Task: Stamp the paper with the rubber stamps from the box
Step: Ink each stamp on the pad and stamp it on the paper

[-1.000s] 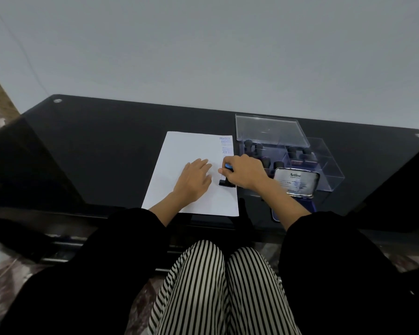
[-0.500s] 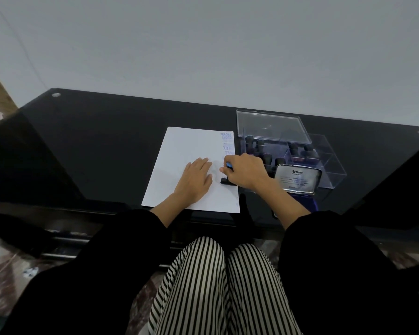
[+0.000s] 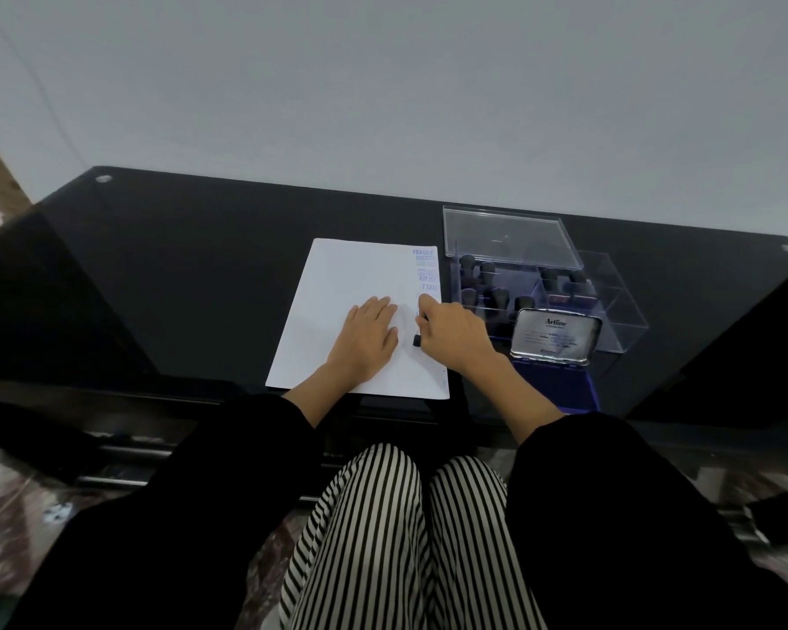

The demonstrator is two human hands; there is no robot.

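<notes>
Glass, black and glossy, makes up the surface, with a round metal stud at its far left corner. Behind it rises a plain pale grey wall, and a patterned floor shows at the lower left. The person sits close to the near edge, knees in striped trousers below it and both arms in black sleeves.

A clear plastic box stands on the right of the surface, divided into compartments. Its lid leans up at the far side. Several dark-handled stamps stand upright in the left and middle compartments, while the far right compartment looks bare. Just in front of the box lies an open ink pad: its metal cover, marked "Artline", is tipped up, and the blue pad lies nearer the person.

The paper lies flat just left of the box, with blue prints stacked down its far right corner. The left hand rests flat on the middle of the sheet, fingers straight and close together. The right hand sits at the sheet's right edge, its fingers curled round a stamp, of which only a small black part shows against the paper.
</notes>
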